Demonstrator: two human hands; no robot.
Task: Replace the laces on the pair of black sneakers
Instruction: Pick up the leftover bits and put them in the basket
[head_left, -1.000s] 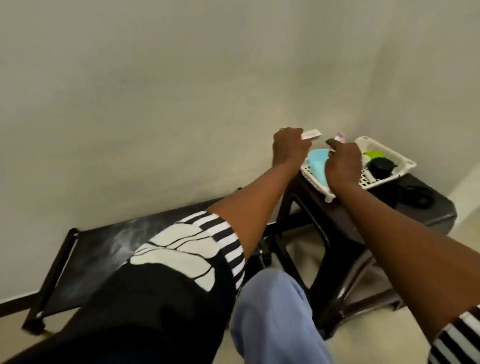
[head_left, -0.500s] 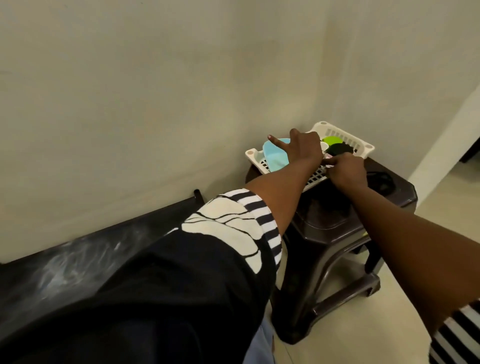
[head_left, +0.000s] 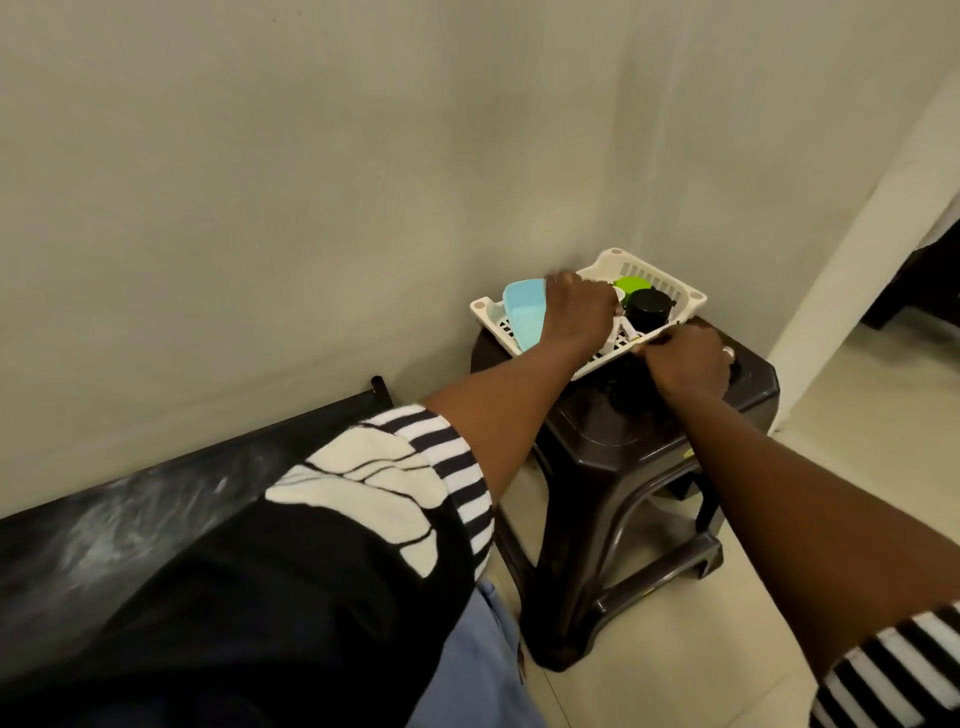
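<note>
A plain, pale grey-green wall (head_left: 311, 182) fills most of the view, meeting a second wall (head_left: 753, 156) in a corner; a white pillar or door frame (head_left: 852, 270) stands further right, with a dark opening beyond it (too dim to read); the floor (head_left: 857, 415) is pale cream tile; a dark brown plastic stool (head_left: 623, 467) stands in the corner; a low black bench (head_left: 156, 499), its top dusty and scuffed, runs along the wall to the left; light is soft and even.

Home corner: plastic stool (head_left: 649, 441), tiled floor (head_left: 857, 395)
</note>
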